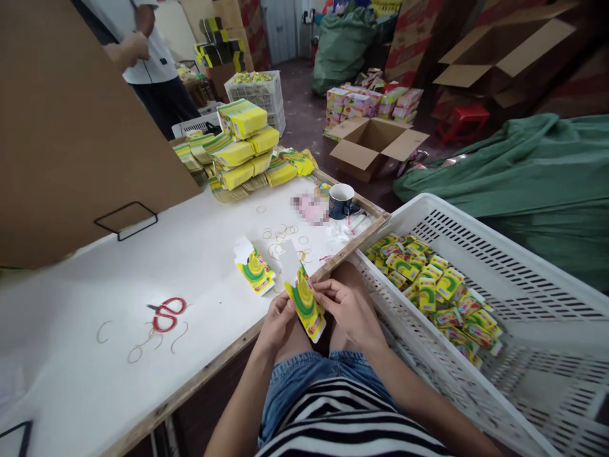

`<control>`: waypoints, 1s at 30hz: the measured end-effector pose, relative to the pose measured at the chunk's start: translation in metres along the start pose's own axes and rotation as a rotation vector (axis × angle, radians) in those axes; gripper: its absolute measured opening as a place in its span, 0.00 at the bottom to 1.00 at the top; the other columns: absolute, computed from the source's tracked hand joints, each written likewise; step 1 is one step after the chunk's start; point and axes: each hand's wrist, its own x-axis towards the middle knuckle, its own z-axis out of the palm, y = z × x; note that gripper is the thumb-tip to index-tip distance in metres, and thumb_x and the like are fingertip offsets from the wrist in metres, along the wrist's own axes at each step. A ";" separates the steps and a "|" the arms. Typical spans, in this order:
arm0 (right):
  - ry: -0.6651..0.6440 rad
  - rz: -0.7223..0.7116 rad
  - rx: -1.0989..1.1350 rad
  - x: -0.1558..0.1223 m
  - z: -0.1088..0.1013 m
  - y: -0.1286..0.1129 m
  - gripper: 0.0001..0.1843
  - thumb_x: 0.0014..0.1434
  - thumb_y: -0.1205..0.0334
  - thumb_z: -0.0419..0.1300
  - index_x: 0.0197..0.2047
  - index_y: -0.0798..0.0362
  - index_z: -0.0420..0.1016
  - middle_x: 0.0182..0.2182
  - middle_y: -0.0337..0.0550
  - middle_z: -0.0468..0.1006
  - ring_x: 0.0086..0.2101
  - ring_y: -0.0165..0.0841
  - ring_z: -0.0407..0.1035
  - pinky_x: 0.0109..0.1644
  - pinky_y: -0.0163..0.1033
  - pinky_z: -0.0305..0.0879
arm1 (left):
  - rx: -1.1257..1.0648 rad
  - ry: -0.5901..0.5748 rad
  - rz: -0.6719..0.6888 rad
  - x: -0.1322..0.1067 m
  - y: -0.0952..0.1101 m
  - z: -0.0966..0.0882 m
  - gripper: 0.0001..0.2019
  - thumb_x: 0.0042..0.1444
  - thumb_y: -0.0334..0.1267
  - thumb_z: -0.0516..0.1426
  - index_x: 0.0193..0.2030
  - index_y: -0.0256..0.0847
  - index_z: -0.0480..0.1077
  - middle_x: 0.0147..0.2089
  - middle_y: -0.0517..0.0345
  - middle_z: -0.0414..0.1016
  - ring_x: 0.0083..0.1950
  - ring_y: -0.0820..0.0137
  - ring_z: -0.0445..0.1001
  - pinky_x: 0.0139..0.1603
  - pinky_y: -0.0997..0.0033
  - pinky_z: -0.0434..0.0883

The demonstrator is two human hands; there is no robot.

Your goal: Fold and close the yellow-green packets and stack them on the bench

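- Pinching the carton from two sides, the hands meet just below the centre of the frame, above the person's lap and beside the table's wooden edge.
- The left hand has its thumb against the carton's left edge, with the other fingers curled and partly hidden behind it.
- The right hand nips the right edge between thumb and fingertips; how hard it presses, I cannot tell.
- The carton stands tilted, its plain pale flap pointing toward the upper part of the frame and its printed yellow-green panel facing the camera.
- It looks like thin printed card: very light, springy when flat, likely firmer once squared up. The glossy print may be a little slippery.
- Flaps and corners seem the weak spots, apt to crease or bend under a hard squeeze; the long folded side edges look the safest hold, taken lightly with the fingertips.
- A similar carton piece lies on the table just left of the hands, its pale flap an easy lifting point.
- At the frame's right, small boxes lie heaped in a white crate.
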 end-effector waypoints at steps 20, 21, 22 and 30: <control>0.048 -0.029 -0.209 -0.006 -0.004 0.002 0.19 0.49 0.48 0.68 0.36 0.56 0.77 0.31 0.46 0.80 0.32 0.37 0.73 0.38 0.42 0.72 | 0.106 0.197 0.104 0.007 -0.015 0.006 0.21 0.51 0.49 0.64 0.47 0.37 0.74 0.39 0.52 0.81 0.36 0.66 0.78 0.39 0.70 0.74; 0.061 -0.048 -0.216 -0.005 -0.003 0.005 0.19 0.50 0.47 0.67 0.34 0.55 0.76 0.30 0.45 0.79 0.31 0.37 0.73 0.37 0.41 0.72 | 0.130 0.222 0.115 0.008 -0.016 0.007 0.20 0.52 0.50 0.64 0.45 0.37 0.74 0.37 0.53 0.81 0.34 0.68 0.77 0.37 0.71 0.73; 0.079 -0.066 -0.228 -0.005 -0.003 0.008 0.18 0.52 0.46 0.66 0.32 0.55 0.75 0.29 0.44 0.79 0.31 0.37 0.72 0.36 0.41 0.71 | 0.161 0.245 0.126 0.008 -0.017 0.008 0.20 0.53 0.50 0.63 0.46 0.37 0.73 0.36 0.54 0.80 0.34 0.69 0.77 0.36 0.72 0.73; 0.059 -0.222 -0.322 -0.003 -0.010 0.002 0.25 0.57 0.55 0.63 0.56 0.51 0.64 0.41 0.46 0.77 0.32 0.33 0.72 0.35 0.37 0.70 | 0.364 0.158 0.154 -0.001 -0.003 0.014 0.34 0.57 0.40 0.61 0.65 0.49 0.48 0.43 0.55 0.77 0.41 0.68 0.78 0.43 0.68 0.73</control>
